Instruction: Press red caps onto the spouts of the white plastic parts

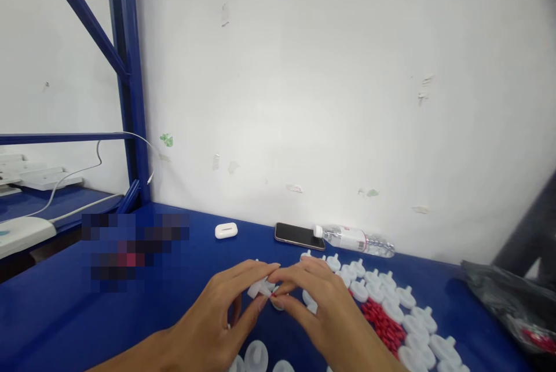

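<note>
While the left hand (217,305) is gripping a white plastic part (258,288) between thumb and fingertips, the right hand (319,296) is meeting it from the other side. The right thumb and forefinger are closing on a small red piece (272,295) at the narrow end of the part; whether the two are joined is not showing, as the fingertips are covering the contact. Both hands are bending at the knuckles, with their fingertips almost touching, and are working above the blue table (56,302).

To the right of the right hand, many white caps (359,291) with short stems are lying close together, some overlapping. Among them, just beside the right forearm, a heap of red pieces (384,325) is resting. A few loose caps (256,356) are lying below the hands, on the side nearer the person. Others are partly hiding behind the fingers.

Beyond the hands, towards the wall (304,99), a phone (299,236) is lying flat with its screen dark. A clear bottle (356,241) is lying on its side beyond the right hand, its white cap end at the phone's right end. A small white case (226,230) is sitting beyond the left hand. Well to the right of the right hand, a dark plastic bag (506,294) is lying at the table's side, something red showing at its lower part. Far to the left of the left hand, a blue frame (134,82) is standing against the wall.
</note>
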The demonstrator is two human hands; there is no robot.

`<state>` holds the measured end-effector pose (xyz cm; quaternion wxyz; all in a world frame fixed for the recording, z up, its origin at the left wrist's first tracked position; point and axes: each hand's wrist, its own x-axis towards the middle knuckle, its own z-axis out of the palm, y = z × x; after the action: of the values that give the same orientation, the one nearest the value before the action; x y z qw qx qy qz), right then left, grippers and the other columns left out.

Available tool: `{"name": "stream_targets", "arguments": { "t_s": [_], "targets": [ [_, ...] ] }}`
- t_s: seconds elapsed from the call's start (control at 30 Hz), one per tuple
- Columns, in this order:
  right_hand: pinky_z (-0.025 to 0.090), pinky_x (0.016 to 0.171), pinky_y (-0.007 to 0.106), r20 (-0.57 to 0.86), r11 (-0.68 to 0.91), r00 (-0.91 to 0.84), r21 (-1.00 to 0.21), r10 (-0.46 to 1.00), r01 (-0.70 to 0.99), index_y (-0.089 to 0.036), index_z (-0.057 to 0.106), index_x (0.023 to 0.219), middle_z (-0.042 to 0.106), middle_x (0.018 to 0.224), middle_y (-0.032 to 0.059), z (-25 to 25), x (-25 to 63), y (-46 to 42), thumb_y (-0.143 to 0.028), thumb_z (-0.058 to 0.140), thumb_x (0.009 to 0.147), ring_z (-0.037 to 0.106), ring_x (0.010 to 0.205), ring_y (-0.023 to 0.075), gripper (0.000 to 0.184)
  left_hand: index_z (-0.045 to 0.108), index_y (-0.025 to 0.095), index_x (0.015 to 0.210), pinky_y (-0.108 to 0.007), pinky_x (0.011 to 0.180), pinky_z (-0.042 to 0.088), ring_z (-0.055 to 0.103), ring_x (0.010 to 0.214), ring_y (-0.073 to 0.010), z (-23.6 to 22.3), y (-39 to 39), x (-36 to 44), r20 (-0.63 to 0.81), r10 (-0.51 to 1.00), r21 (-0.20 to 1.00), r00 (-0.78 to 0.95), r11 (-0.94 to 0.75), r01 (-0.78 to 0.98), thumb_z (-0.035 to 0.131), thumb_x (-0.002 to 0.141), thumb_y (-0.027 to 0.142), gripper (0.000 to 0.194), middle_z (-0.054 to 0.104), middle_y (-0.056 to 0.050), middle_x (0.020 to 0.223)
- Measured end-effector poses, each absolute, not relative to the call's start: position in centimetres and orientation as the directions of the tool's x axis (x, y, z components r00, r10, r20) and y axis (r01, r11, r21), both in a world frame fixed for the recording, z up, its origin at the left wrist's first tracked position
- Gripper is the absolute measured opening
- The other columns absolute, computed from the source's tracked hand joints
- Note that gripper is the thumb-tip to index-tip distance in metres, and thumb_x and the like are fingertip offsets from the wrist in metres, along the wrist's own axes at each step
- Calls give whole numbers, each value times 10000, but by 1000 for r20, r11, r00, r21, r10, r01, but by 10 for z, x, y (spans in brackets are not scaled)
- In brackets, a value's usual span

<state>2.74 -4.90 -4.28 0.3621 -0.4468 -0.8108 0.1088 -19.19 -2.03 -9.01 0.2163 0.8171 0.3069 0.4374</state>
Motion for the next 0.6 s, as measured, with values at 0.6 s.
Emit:
{"name": "stream_targets", "arguments": {
  "t_s": [0.6],
  "targets": [
    [439, 836, 271, 394, 540, -380, -711, 837, 450, -360, 788, 940, 768, 928, -87, -35, 25, -55, -263, 675, 971, 645, 915, 152, 152, 613, 361, 1333, -179, 582, 554, 699, 764, -137, -82, -18, -188, 530, 680, 689, 507, -693, 210, 734, 912, 344, 439, 744, -2, 1127]
  ]
}}
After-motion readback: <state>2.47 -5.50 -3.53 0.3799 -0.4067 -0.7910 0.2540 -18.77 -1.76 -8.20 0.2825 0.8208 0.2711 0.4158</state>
